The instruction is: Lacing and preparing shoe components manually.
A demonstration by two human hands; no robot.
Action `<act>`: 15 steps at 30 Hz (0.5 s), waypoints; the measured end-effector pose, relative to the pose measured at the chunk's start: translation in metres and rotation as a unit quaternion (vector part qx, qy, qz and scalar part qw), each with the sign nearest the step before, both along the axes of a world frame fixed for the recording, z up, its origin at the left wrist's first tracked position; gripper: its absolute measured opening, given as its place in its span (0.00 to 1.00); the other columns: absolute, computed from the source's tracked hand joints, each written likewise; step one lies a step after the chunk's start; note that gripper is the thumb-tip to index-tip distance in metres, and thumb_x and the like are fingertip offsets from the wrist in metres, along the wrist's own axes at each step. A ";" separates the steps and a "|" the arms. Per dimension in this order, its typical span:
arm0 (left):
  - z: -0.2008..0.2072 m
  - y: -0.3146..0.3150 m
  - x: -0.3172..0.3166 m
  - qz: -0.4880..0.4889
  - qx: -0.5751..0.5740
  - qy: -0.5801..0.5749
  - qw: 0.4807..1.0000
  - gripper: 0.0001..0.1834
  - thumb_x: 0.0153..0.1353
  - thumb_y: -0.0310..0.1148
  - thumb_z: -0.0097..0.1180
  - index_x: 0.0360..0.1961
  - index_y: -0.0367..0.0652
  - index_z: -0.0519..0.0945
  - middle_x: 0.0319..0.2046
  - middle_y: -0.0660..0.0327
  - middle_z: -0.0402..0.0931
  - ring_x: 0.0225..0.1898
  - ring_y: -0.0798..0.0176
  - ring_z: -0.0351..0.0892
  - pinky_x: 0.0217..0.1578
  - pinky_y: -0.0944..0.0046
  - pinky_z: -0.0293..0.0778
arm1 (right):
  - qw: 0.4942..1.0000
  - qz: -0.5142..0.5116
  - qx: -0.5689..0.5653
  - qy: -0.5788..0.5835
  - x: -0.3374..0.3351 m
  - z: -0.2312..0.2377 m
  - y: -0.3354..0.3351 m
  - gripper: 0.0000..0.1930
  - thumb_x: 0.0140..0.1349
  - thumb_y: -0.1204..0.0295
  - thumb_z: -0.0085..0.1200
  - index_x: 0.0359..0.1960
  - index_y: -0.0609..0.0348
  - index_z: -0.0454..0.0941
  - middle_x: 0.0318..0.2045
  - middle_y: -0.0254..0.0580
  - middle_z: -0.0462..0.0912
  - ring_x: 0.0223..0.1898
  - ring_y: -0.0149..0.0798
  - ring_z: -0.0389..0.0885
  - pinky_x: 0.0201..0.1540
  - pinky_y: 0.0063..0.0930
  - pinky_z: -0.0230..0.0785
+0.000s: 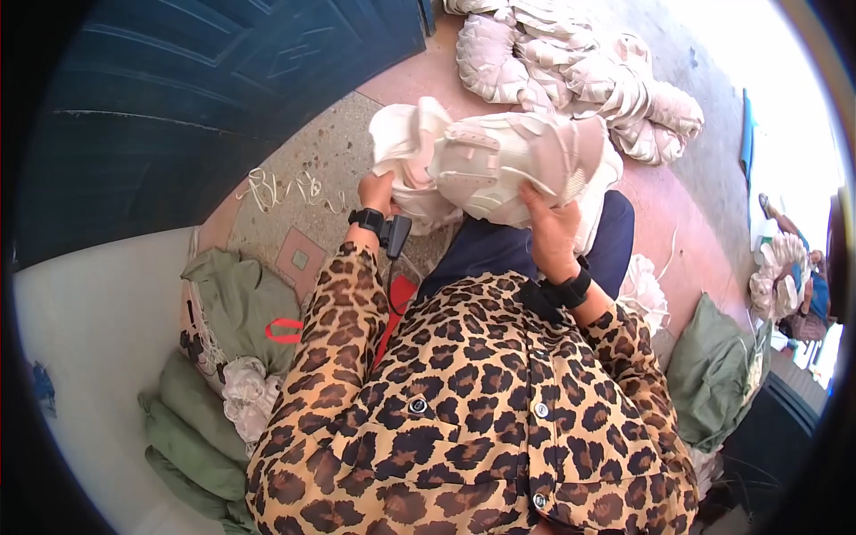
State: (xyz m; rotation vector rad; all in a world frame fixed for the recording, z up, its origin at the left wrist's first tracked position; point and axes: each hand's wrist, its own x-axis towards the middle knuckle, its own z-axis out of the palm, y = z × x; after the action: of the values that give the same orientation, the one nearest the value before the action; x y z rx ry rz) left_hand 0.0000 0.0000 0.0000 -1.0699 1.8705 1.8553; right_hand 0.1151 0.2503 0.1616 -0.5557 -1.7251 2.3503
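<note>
Over my lap, in front of my dark-trousered knees, is a thick stack of white and pale pink shoe uppers (513,165). My right hand (555,230) grips its near right side, with the thumb on top and the other fingers hidden underneath. To the left, my left hand (377,193) is closed on the edge of a looser white shoe upper (406,147). That piece leans against the stack. Most of the left fingers are behind the material.
Long bundles of similar uppers (580,71) lie on the floor ahead. White cord (285,189) is scattered at left, below a dark blue door (205,80). Green sacks (236,303) stand at my left, another green sack (713,370) at right. A person (810,299) is far right.
</note>
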 end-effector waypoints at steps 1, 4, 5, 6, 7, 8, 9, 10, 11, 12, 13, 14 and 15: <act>0.008 0.002 0.002 -0.112 -0.160 0.066 0.978 0.19 0.53 0.41 0.53 0.36 0.35 0.75 0.29 0.51 0.75 0.29 0.46 0.76 0.28 0.45 0.68 | 0.997 0.008 0.078 0.002 -0.001 0.004 -0.006 0.15 0.55 0.73 0.54 0.45 0.60 0.72 0.37 0.40 0.79 0.39 0.34 0.75 0.43 0.27 0.67; 0.025 0.017 0.023 -0.204 -0.293 0.147 0.923 0.18 0.54 0.41 0.50 0.27 0.32 0.75 0.20 0.48 0.73 0.26 0.49 0.75 0.27 0.56 0.69 | 0.983 0.039 0.176 -0.022 -0.008 0.012 -0.004 0.15 0.54 0.75 0.53 0.44 0.63 0.71 0.36 0.41 0.79 0.37 0.31 0.74 0.41 0.24 0.66; 0.030 0.022 0.024 -0.188 -0.275 0.188 0.924 0.20 0.53 0.43 0.49 0.26 0.31 0.75 0.21 0.42 0.73 0.28 0.41 0.73 0.32 0.53 0.67 | 0.978 0.056 0.197 -0.035 -0.017 0.014 -0.003 0.15 0.53 0.75 0.53 0.44 0.64 0.71 0.36 0.41 0.79 0.37 0.30 0.74 0.40 0.24 0.65; 0.038 0.016 0.029 -0.247 -0.303 0.136 0.910 0.20 0.51 0.41 0.52 0.34 0.32 0.75 0.29 0.44 0.74 0.34 0.41 0.73 0.37 0.52 0.68 | 0.985 0.059 0.161 -0.027 -0.024 0.012 -0.012 0.16 0.53 0.75 0.54 0.44 0.64 0.71 0.36 0.41 0.79 0.37 0.31 0.74 0.41 0.24 0.65; 0.038 0.025 0.026 -0.246 -0.301 0.133 0.911 0.20 0.51 0.41 0.52 0.34 0.32 0.75 0.29 0.44 0.74 0.34 0.41 0.73 0.37 0.52 0.68 | 0.984 0.055 0.169 -0.019 -0.027 0.013 -0.011 0.16 0.53 0.75 0.54 0.44 0.64 0.71 0.36 0.41 0.79 0.37 0.31 0.74 0.41 0.24 0.65; 0.039 0.028 0.028 -0.276 -0.370 0.247 0.852 0.20 0.50 0.39 0.53 0.39 0.34 0.73 0.35 0.44 0.72 0.38 0.41 0.71 0.41 0.51 0.67 | 0.979 0.070 0.190 -0.007 -0.029 0.012 -0.013 0.17 0.52 0.75 0.54 0.45 0.64 0.70 0.36 0.41 0.79 0.37 0.31 0.74 0.41 0.24 0.65; 0.039 0.027 0.031 -0.306 -0.429 0.349 0.775 0.23 0.49 0.38 0.54 0.44 0.36 0.71 0.42 0.45 0.70 0.42 0.41 0.69 0.44 0.50 0.66 | 0.973 0.083 0.215 -0.007 -0.030 0.011 -0.017 0.17 0.52 0.75 0.54 0.45 0.64 0.70 0.37 0.41 0.79 0.37 0.31 0.74 0.42 0.24 0.65; 0.035 0.025 0.032 -0.303 -0.432 0.348 0.775 0.23 0.49 0.38 0.54 0.44 0.36 0.71 0.42 0.45 0.70 0.42 0.41 0.69 0.44 0.50 0.66 | 0.980 0.072 0.185 0.007 -0.023 0.010 -0.020 0.17 0.52 0.76 0.54 0.45 0.65 0.70 0.37 0.42 0.79 0.37 0.31 0.74 0.42 0.24 0.65; 0.030 0.024 0.030 -0.381 -0.410 0.304 0.771 0.25 0.47 0.36 0.55 0.48 0.40 0.69 0.46 0.45 0.66 0.46 0.41 0.67 0.46 0.50 0.65 | 0.979 0.081 0.182 0.027 -0.016 0.011 -0.019 0.17 0.52 0.76 0.54 0.45 0.65 0.70 0.37 0.42 0.79 0.37 0.31 0.74 0.42 0.24 0.65; 0.023 0.022 0.030 -0.457 -0.387 0.270 0.754 0.28 0.46 0.35 0.56 0.51 0.44 0.67 0.50 0.45 0.62 0.49 0.41 0.64 0.48 0.49 0.63 | 0.981 0.092 0.172 0.022 -0.006 0.012 -0.016 0.17 0.52 0.76 0.54 0.45 0.65 0.71 0.36 0.42 0.79 0.37 0.31 0.74 0.41 0.24 0.65; 0.015 0.024 0.028 -0.457 -0.383 0.254 0.761 0.28 0.46 0.35 0.56 0.51 0.44 0.67 0.50 0.45 0.62 0.49 0.41 0.64 0.48 0.49 0.63 | 0.981 0.098 0.165 0.019 0.002 0.014 -0.011 0.16 0.52 0.76 0.53 0.45 0.65 0.71 0.36 0.42 0.79 0.37 0.31 0.74 0.41 0.24 0.66; 0.006 0.028 0.024 -0.475 -0.395 0.202 0.760 0.26 0.46 0.35 0.55 0.50 0.45 0.68 0.48 0.45 0.65 0.48 0.41 0.65 0.48 0.49 0.64 | 0.975 0.120 0.186 0.002 0.007 0.015 -0.006 0.15 0.53 0.77 0.53 0.44 0.65 0.72 0.36 0.41 0.79 0.37 0.30 0.74 0.41 0.23 0.66; -0.002 0.031 0.019 -0.495 -0.399 0.154 0.756 0.25 0.46 0.35 0.54 0.49 0.47 0.69 0.46 0.44 0.67 0.47 0.40 0.67 0.47 0.50 0.65 | 0.976 0.121 0.183 0.004 0.009 0.014 -0.007 0.15 0.53 0.77 0.53 0.44 0.65 0.72 0.36 0.41 0.79 0.37 0.30 0.74 0.41 0.23 0.66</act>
State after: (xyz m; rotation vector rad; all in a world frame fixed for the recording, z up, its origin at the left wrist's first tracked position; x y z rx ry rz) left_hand 0.0186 0.0307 -0.0023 0.2295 2.6982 0.5993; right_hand 0.1244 0.2435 0.1759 -0.2872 -2.2614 2.0876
